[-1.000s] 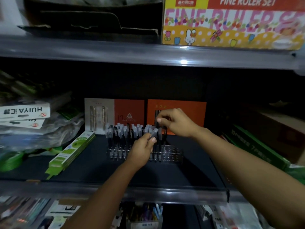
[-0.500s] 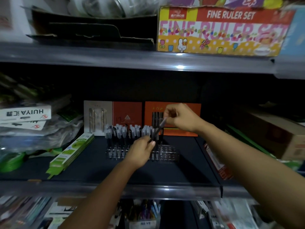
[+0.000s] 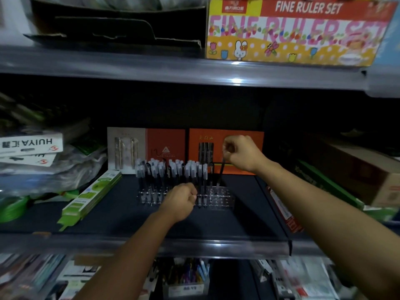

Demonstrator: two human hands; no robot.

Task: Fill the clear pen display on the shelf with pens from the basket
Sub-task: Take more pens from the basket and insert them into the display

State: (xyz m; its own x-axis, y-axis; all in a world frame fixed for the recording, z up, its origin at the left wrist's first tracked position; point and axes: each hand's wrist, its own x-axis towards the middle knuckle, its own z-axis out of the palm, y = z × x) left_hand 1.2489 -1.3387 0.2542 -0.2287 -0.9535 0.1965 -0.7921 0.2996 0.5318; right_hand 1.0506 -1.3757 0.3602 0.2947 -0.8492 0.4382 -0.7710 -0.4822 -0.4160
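On the shelf [image 3: 216, 221], right hand [image 3: 242, 153] pinched a light, stiff, slippery pen [image 3: 221, 173] near its top over the clear display [image 3: 220, 197]; left hand [image 3: 180, 200] was clenched, contents unclear.

Pen display [image 3: 220, 197] is seen as clear glossy plastic; pens [image 3: 173, 169] get frosted plastic caps. Shelf mat [image 3: 238, 221] looks dark, matt. Shelf edge [image 3: 194, 245] reads shiny metal. At 1 o'clock, ruler box [image 3: 298, 33] is printed cardboard.
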